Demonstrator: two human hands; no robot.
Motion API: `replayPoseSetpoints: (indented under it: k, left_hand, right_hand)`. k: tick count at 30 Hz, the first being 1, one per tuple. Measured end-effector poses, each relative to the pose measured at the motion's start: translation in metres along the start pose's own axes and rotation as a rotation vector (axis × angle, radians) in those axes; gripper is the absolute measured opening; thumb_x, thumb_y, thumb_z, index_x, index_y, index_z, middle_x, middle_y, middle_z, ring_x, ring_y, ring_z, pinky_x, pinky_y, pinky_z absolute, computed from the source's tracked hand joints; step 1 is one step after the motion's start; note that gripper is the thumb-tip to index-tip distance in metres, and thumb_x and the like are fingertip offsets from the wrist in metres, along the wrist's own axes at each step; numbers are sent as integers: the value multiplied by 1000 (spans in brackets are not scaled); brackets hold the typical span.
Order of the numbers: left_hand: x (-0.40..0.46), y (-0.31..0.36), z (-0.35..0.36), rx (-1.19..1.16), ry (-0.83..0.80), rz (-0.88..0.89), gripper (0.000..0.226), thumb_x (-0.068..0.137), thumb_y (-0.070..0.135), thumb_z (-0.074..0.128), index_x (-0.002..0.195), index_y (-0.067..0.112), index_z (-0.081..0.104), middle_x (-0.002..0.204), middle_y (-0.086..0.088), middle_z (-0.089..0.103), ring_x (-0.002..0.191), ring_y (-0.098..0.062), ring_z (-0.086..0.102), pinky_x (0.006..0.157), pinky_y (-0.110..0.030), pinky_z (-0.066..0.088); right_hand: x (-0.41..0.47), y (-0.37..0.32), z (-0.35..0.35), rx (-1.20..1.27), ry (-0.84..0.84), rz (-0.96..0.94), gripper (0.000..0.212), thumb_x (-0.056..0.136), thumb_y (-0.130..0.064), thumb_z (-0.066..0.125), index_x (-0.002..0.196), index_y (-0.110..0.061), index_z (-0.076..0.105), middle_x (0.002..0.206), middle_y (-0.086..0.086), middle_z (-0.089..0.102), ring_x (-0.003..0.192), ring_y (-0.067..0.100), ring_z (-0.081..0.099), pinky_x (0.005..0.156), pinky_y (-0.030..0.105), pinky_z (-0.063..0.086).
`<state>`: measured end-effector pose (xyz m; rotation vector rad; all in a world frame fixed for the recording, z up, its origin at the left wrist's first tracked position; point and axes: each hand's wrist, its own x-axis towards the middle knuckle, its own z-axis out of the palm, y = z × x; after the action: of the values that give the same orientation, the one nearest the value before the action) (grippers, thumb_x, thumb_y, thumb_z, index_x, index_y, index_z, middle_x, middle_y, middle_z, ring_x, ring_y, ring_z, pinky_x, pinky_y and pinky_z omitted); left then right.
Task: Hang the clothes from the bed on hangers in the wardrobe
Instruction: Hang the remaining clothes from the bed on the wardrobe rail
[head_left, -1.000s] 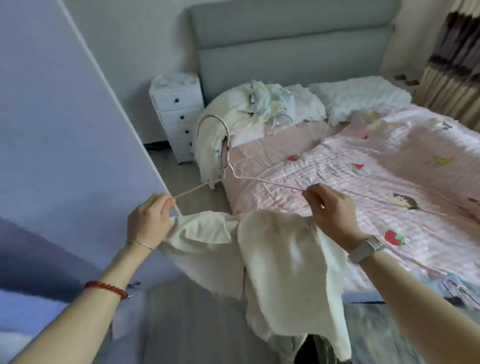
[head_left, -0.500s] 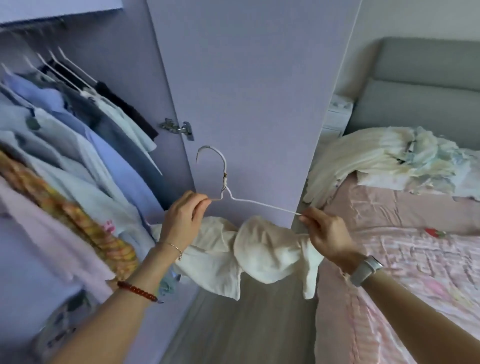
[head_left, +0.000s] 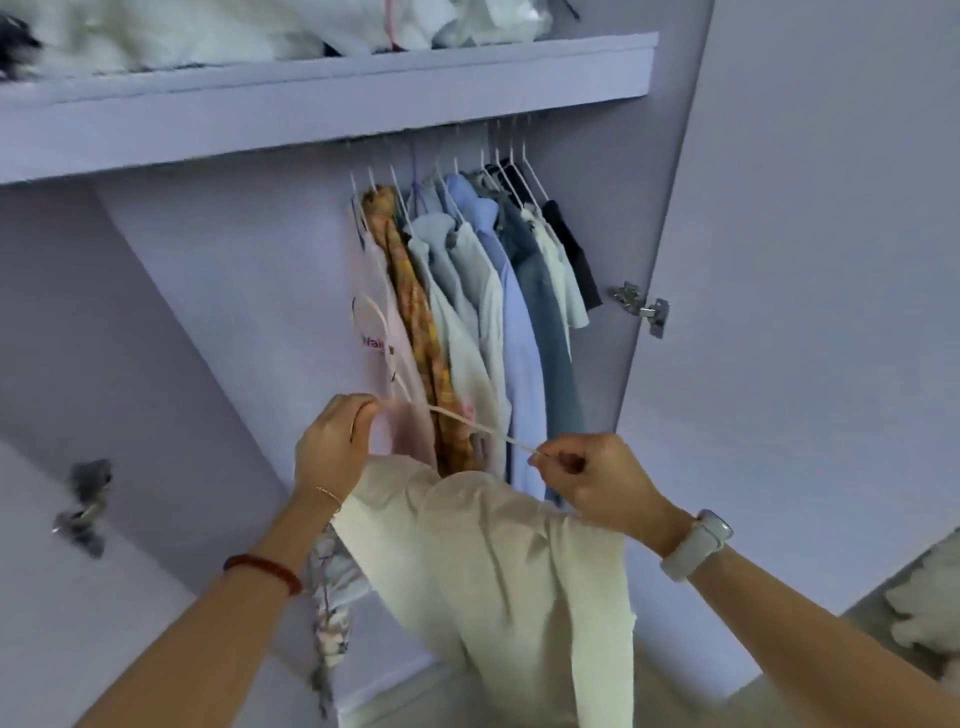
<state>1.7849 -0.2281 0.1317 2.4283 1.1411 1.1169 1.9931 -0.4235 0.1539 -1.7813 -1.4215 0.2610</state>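
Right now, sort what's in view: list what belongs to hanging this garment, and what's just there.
In the job:
- left hand and right hand, each gripping an end of the white hanger
- cream garment draped over the hanger
- row of hung clothes it will join

Just there:
- bundles on the top shelf
- door hinge

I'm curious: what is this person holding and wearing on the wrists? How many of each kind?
hanger: 1, gripped by the left hand and pinched by the right hand
cream garment: 1, draped below the hanger
Bracelets: 2, the red bead bracelet and the thin chain, both on the left wrist
watch: 1, on the right wrist
Total: 5
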Motion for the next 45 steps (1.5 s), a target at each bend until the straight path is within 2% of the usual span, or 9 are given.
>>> replayPoseSetpoints:
  k: [6, 10, 15, 18, 25, 28, 33, 38, 45]
  left_hand:
    - [31, -22, -62, 94, 261, -146, 35, 89, 18, 59, 121, 6, 53, 125, -17, 48, 111, -36, 49, 90, -49, 43]
    - [50, -21, -95, 248, 420, -42, 40, 86, 22, 48, 122, 6, 51, 129, -23, 44, 116, -42, 41, 88, -55, 38]
    - [98, -8, -131, 515, 544, 176, 49, 84, 21, 43, 132, 12, 43, 143, -22, 35, 133, -37, 22, 103, -57, 24]
    - [131, -7, -143, 729, 511, 208, 61, 83, 24, 44, 142, 18, 30, 150, -19, 23, 138, -39, 13, 108, -59, 10]
    - [172, -47, -142, 798, 445, 63, 64, 90, 40, 29, 148, 22, 9, 153, -20, 8, 139, -42, 4, 111, -59, 6]
    - [176, -54, -135, 820, 482, 87, 66, 91, 44, 31, 148, 23, 4, 153, -20, 7, 139, -43, 3, 111, -57, 2]
    - [179, -59, -133, 847, 522, 121, 69, 91, 47, 35, 148, 22, 4, 152, -21, 9, 137, -43, 2, 109, -54, -5]
    - [178, -55, -133, 845, 477, 100, 70, 91, 49, 38, 148, 22, 8, 152, -23, 11, 137, -47, 6, 109, -55, -4]
    - [132, -37, -87, 515, 390, 48, 65, 86, 39, 40, 146, 24, 20, 153, -19, 11, 140, -37, 5, 108, -59, 1]
  right_hand:
    - [67, -50, 57, 16, 40, -25, 27, 86, -18, 56, 63, -5, 62, 48, 2, 51, 55, 26, 46, 55, 37, 42]
    - [111, -86, 92, 107, 76, 4, 45, 84, -19, 49, 43, -21, 30, 45, -3, 35, 52, 21, 38, 50, 29, 28]
    - [169, -119, 123, 143, 151, 66, 45, 87, -13, 49, 45, -23, 34, 48, -3, 41, 60, 23, 44, 56, 27, 30]
    - [201, -127, 134, 188, 236, 115, 31, 90, -14, 47, 61, -9, 56, 66, 17, 61, 65, 27, 49, 57, 28, 34]
    - [268, -136, 149, 168, 331, 176, 28, 92, -11, 41, 86, -1, 66, 93, 22, 65, 88, 39, 59, 65, 31, 40]
    - [290, -131, 151, 98, 298, 184, 31, 94, -13, 38, 92, 0, 66, 107, 21, 63, 105, 36, 56, 75, 32, 45]
    - [298, -116, 176, 24, 249, 232, 28, 91, -12, 40, 89, -1, 66, 91, 20, 66, 87, 35, 62, 66, 32, 44]
    - [282, -109, 182, 18, 248, 250, 28, 94, -15, 36, 101, -2, 60, 98, 19, 65, 92, 35, 59, 67, 31, 39]
    - [209, -77, 165, 31, 255, -43, 44, 94, -19, 38, 136, -8, 38, 131, 14, 45, 121, 27, 39, 99, 23, 28]
